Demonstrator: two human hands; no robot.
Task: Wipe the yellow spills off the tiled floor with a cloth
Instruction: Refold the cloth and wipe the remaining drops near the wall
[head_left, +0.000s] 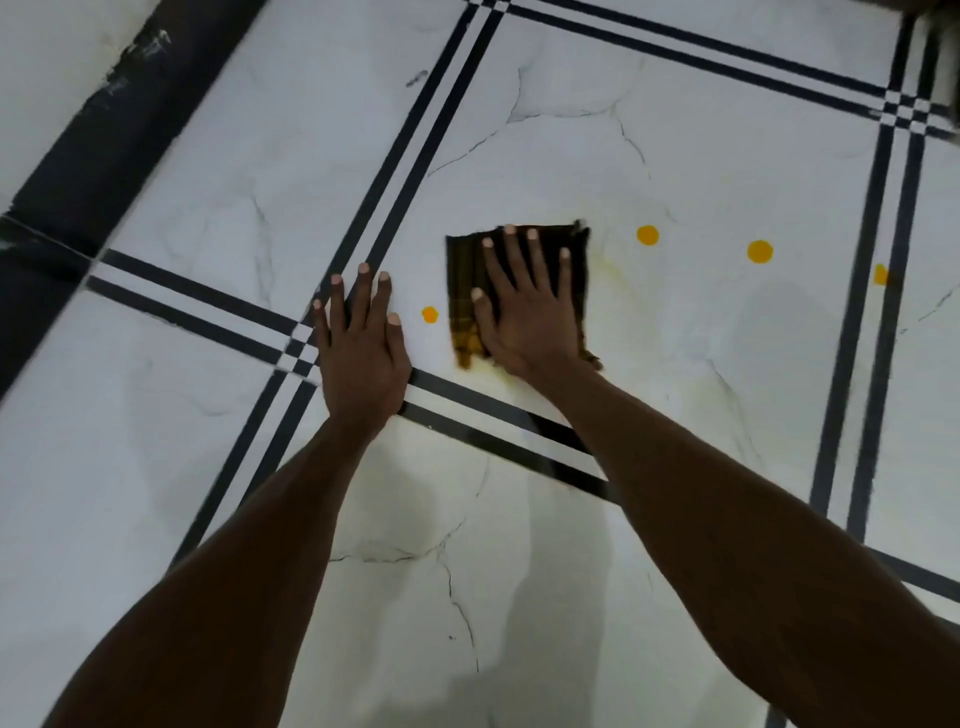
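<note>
The right hand (524, 312) presses the dark cloth (462, 270) flat on the tiled floor (675, 415) with fingers spread, and the nearest yellow spot (430, 314) lies just left of it, seemingly untouched, beside the flat, empty left hand (361, 343).

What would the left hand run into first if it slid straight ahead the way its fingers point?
Probably nothing solid: the left hand lies flat on the floor, fingers pointing up along the double black stripes. Only bare white tile lies ahead, as far as the view shows. The small yellow spot sits off to its right.
</note>
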